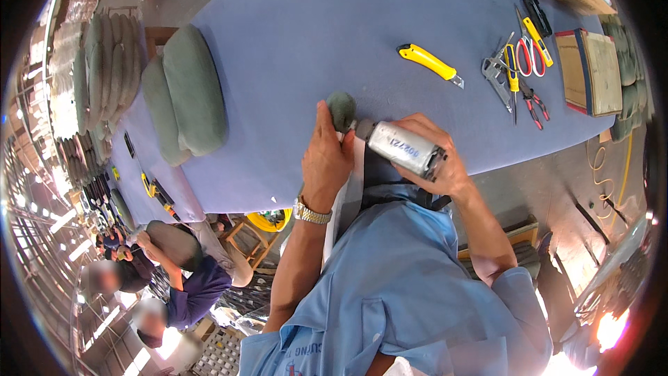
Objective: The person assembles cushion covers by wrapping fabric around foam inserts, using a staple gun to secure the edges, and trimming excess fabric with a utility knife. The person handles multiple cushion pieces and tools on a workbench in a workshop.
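A green padded piece [341, 107], seen end-on near the table's front edge, is gripped by my left hand [325, 159]; its fingers and thumb curl around it. A pale flat strip [344, 210] runs from beside that hand down along my shirt; I cannot tell whether it belongs to the padded piece. My right hand [440, 154] is wrapped round a silver cylindrical power tool [405, 147] with black ends. The tool lies nearly level, its narrow tip pointing at the padded piece beside my left thumb. Whether the tip touches it, I cannot tell.
A yellow utility knife [430, 64] lies on the blue-covered table [306, 35]. Farther right are a staple gun [495, 76], scissors [531, 57], pliers [534, 107] and a box [590, 73]. Green cushions [193, 90] stand left. A co-worker [198, 292] works at lower left.
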The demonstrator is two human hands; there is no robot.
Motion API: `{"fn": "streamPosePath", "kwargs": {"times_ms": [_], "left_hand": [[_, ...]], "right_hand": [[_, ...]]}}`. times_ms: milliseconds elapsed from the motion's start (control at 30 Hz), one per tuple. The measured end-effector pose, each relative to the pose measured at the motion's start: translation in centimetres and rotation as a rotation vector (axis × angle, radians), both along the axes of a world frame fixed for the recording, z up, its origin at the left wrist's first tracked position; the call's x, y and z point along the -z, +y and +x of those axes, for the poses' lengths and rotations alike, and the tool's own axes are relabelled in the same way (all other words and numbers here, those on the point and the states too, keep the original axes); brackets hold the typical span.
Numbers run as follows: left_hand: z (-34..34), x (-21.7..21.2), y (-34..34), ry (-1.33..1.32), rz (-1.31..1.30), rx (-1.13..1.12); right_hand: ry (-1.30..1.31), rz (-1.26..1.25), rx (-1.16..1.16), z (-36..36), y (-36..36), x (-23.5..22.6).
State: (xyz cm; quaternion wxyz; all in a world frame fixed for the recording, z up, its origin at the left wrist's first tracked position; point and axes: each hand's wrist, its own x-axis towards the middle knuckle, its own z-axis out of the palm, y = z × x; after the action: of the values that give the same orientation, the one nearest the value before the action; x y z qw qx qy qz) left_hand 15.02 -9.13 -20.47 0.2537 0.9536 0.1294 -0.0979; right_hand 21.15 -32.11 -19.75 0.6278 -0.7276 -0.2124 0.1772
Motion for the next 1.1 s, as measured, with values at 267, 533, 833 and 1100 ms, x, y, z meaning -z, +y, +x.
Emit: {"fn": "streamPosePath", "kwargs": {"times_ms": [267, 533, 833, 1100], "left_hand": [[0.4, -1.0, -0.4, 0.047, -0.045, -0.048], [0.6, -0.5, -0.2, -0.044, -0.031, 0.029], [1.8, -0.7, -0.5, -0.051, -0.021, -0.006], [1.0, -0.9, 1.0, -0.079, -0.073, 0.031]], "right_hand": [[0.016, -0.004, -0.047, 0.0, 2.3, 0.2], [0.141, -0.111, -0.152, 1.3, 3.4, -1.9], [0.185, -0.190, -0.182, 1.7, 3.8, -1.2], [0.006, 0.015, -0.073, 0.3, 3.0, 0.9]]}}
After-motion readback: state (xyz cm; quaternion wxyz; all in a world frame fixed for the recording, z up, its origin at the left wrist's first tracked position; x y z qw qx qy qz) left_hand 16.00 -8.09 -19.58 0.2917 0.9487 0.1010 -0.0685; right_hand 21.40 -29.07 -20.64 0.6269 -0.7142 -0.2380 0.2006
